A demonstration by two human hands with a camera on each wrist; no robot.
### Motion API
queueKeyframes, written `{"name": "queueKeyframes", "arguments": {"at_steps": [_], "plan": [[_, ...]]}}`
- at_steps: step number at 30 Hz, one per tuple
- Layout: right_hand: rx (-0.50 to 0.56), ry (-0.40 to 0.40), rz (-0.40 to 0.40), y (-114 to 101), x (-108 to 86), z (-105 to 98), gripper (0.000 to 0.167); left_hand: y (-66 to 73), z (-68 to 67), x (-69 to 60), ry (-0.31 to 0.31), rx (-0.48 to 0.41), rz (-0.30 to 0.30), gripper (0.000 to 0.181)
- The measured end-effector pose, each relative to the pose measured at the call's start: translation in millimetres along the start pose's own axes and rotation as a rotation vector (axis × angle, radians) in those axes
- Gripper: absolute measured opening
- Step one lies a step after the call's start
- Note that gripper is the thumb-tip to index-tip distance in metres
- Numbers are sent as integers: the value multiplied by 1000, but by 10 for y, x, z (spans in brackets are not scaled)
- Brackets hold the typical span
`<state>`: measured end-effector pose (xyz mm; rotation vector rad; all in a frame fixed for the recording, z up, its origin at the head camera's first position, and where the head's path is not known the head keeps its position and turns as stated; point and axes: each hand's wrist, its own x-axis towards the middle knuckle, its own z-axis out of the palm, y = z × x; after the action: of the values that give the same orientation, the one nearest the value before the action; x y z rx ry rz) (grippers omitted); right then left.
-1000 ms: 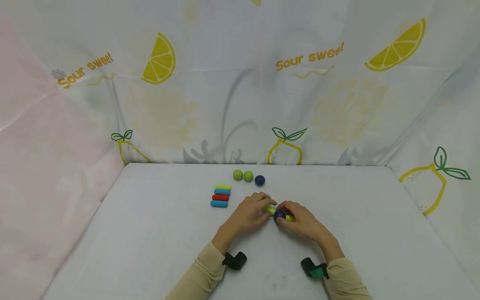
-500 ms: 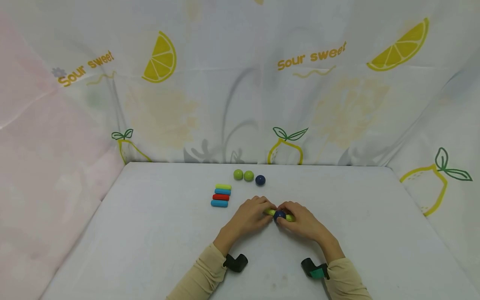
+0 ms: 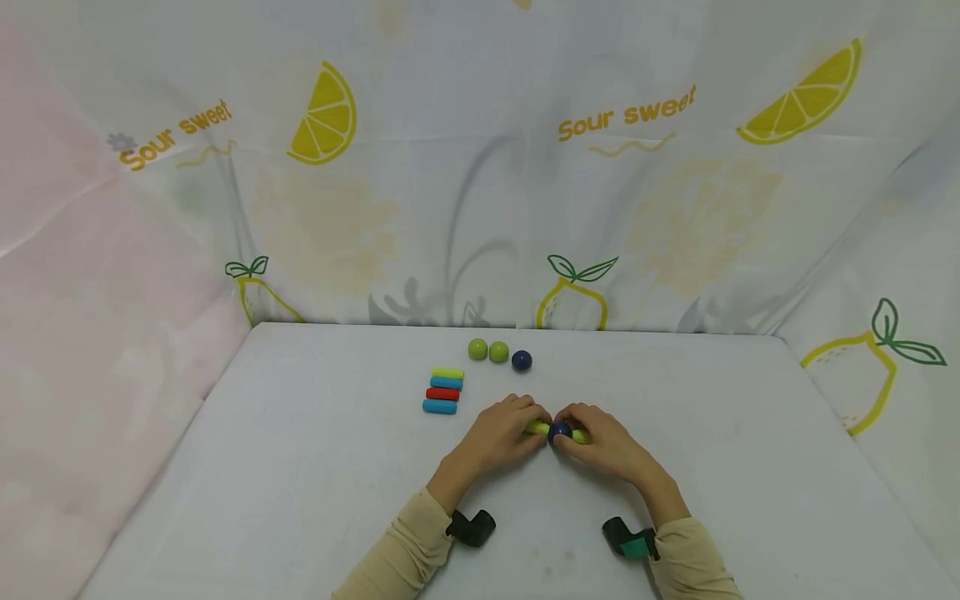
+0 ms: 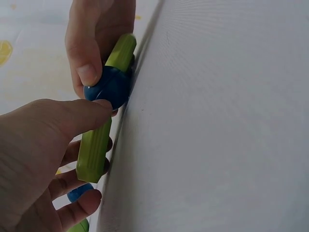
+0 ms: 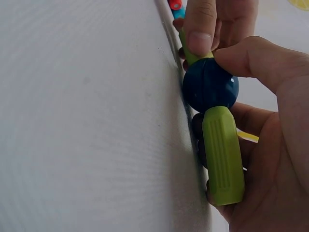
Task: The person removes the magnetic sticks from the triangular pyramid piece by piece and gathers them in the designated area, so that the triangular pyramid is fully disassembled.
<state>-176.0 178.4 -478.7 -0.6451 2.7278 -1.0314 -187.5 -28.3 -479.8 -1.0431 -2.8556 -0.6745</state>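
In the head view a dark blue ball (image 3: 559,432) sits between two yellow-green rods, joined in a nearly straight line. My left hand (image 3: 501,433) grips the left rod (image 4: 94,154), thumb laid along it up to the ball. My right hand (image 3: 606,443) holds the ball, its thumb pressing it from the near side. Beside the right palm lies the right rod (image 5: 222,157), with fingers behind it. The left wrist view shows both thumbs close together at the ball. Where the rods enter the ball is partly covered by fingers.
Left of the hands lie short rods in a stack of rows: yellow-green (image 3: 447,373), blue (image 3: 447,383), red (image 3: 442,394) and blue (image 3: 439,407). Farther back are two green balls (image 3: 477,349) and a dark blue ball (image 3: 522,360) on the white table (image 3: 315,467). A printed curtain (image 3: 450,167) hangs behind.
My left hand has come slightly nearer the ball, and its fingers have closed round the left rod. That rod now lies more level. The right hand stays in place with the ball.
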Motion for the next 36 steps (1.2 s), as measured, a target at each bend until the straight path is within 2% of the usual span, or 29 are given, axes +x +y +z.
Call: {"name": "queueKeyframes", "arguments": {"at_steps": [6,11,18,36], "plan": [[2,6,-9,1,-5,4,24,-5,7,-12,18,-13,-3,17],[3,9,-6,-1,-6,2,25,7,8,-14,-1,-19,-35,18],[5,10,-6,2,-4,2,26,29,-8,-21,-3,-17,-50,16],[6,2,-13,-4,-5,-11,27,17,3,-30,-9,-24,-57,17]]}}
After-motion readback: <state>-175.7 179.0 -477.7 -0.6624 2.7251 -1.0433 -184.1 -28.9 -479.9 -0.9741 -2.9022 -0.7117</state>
